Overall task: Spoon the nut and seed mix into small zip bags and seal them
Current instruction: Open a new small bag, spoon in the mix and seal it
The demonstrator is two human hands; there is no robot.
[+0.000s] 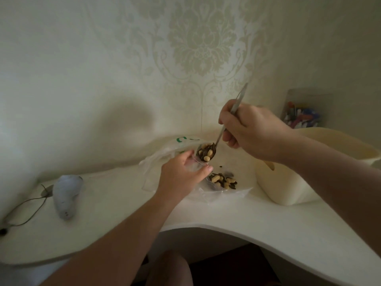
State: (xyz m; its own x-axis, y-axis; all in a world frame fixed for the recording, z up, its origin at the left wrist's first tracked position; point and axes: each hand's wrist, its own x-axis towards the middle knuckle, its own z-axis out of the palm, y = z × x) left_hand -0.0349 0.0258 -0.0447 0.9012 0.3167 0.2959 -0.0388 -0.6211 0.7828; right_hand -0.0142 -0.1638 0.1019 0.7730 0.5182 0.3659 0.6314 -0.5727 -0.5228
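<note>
One heaped load of peanuts and dark seeds (206, 154) sits in the bowl of a metal spoon (223, 131), held just above the open mouth of a small clear zip bag (194, 166). The right hand (250, 131) has its fingers curled round the spoon's handle, which slants up and away toward the wall. The left hand (181, 174) pinches the bag's rim between thumb and fingers, keeping it raised off the white table (226, 215). Just below and to the right of that hand, a filled bag (223, 182) of the same mix lies on the table on top of clear plastic, with a few loose seeds beside it. Behind the hands a white plastic bag (165, 155) with green print lies crumpled. A cream tub (288, 188) stands near, under the right forearm, its contents hidden. Well to the left lies a pale blue-grey device (65, 197), with a thin cable (26, 211) beside it. A container of coloured items (302, 118), too blurred to identify, stands at the wall on the far right
</note>
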